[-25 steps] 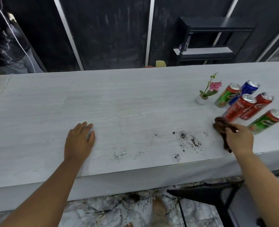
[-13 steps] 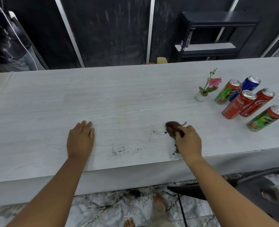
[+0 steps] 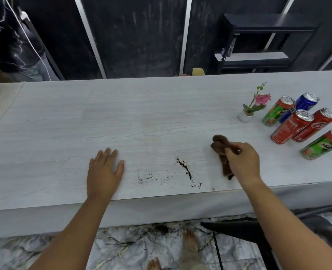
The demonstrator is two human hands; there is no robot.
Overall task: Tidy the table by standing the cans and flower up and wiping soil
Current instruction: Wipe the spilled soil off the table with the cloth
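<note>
Since half a second ago the right hand (image 3: 242, 161) has drawn back toward three o'clock, leaving soil (image 3: 184, 168) raked into a dark streak. Its fingers pinch a bunched brown cloth (image 3: 222, 152) on the table (image 3: 63, 123); the left hand (image 3: 103, 170) lies flat, fingers spread. A flatter cloth, swept toward the six o'clock edge, would likely catch more. At two o'clock the flower (image 3: 255, 103) and cans (image 3: 297, 123) stand; one label reads "MIL".

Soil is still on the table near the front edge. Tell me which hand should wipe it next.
Right. The right hand already grips the brown cloth, just right of the soil streak. The left hand lies flat and empty on the table.
</note>
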